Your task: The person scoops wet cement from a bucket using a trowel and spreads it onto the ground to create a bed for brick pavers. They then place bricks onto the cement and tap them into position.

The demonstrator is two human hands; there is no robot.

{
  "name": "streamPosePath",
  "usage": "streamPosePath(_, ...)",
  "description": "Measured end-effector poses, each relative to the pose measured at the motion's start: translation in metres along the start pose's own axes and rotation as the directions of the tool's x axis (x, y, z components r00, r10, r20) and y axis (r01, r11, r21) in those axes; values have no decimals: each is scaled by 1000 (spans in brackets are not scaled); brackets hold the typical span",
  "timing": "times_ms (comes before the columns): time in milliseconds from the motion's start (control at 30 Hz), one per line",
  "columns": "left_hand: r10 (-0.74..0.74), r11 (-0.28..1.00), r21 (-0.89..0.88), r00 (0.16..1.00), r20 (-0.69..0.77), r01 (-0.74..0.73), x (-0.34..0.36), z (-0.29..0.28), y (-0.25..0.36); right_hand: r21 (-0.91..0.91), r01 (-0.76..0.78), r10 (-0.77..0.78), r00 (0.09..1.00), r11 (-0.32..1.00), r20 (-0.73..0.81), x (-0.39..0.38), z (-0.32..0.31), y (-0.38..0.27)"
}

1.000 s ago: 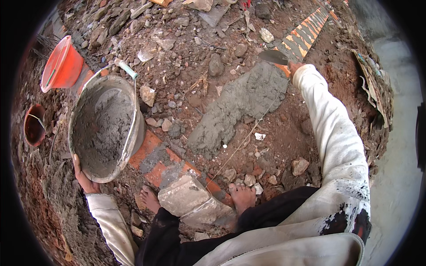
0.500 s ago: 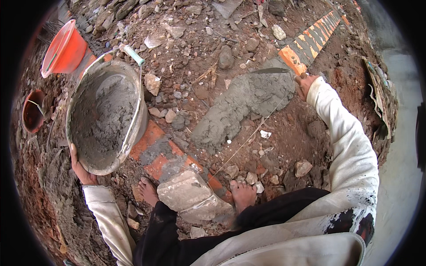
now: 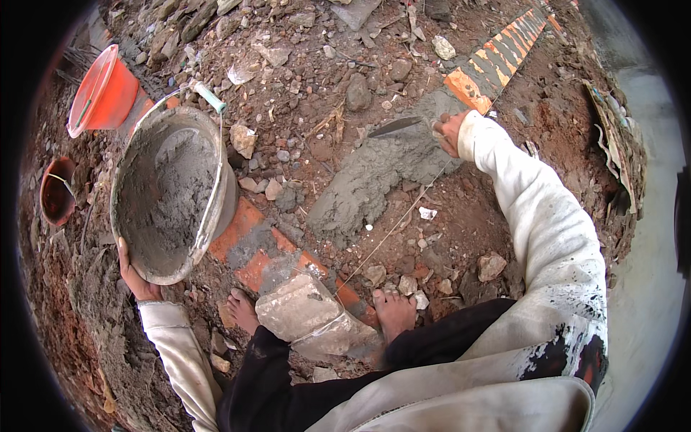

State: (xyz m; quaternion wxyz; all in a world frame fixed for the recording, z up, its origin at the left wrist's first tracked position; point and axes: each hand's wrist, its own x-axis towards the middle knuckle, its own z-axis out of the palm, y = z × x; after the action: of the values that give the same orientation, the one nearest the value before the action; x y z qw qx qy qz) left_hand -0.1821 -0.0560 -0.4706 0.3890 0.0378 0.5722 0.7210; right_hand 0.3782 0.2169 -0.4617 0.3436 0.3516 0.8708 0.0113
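Observation:
With my left hand [image 3: 138, 275] I grip the lower rim of a tilted bucket [image 3: 229, 198] that has wet grey mortar [image 3: 180, 191] inside. My right hand [image 3: 450, 133] is closed round the handle of a trowel [image 3: 394, 127]; the handle itself is mostly hidden by the fingers. The trowel's dark blade lies against the far part of a long bed of mortar [image 3: 367, 176] on the ground. Just beyond that hand begins a row of orange bricks [image 3: 468, 90] with mortar between them. A thin string [image 3: 392, 235] runs along the near side of the mortar bed.
A large pale stone block [image 3: 299, 309] sits on a brick course [image 3: 252, 241] between my bare feet. An orange bucket [image 3: 108, 90] and a small reddish-brown bowl-like container [image 3: 57, 191] stand at the left. Rubble covers the soil; a grey wall [image 3: 648, 237] borders the right.
My right hand and the trowel have moved left and slightly nearer along the mortar, away from the brick row's end. My left hand keeps its hold on the bucket.

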Motion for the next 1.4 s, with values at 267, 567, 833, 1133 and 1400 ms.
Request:
streamPosePath(267, 18, 1000, 11, 1000, 20, -19, 3, -10, 5, -62, 317, -323, 926, 947, -198, -45, -3, -17)
streamPosePath(567, 33, 999, 15, 999, 36, -33, 8, -12, 4, 96, 127, -125, 992, 987, -28, -29, 7, -51)
streamPosePath(833, -5, 1000, -6, 1000, 16, 5, -4, 5, 7, 102, -10, 24, 990, 995, -139, -55, 11, -27)
streamPosePath(1133, 99, 993, -89, 977, 191, -83, -17, 20, 29, 216, 197, -45, 828, 956, -559, -87, -77, -51)
streamPosePath(1400, 203, 967, 81, 924, 324, -241, -53, 78, 26, 41, 182, -137, 854, 982, -502, 48, -233, -167)
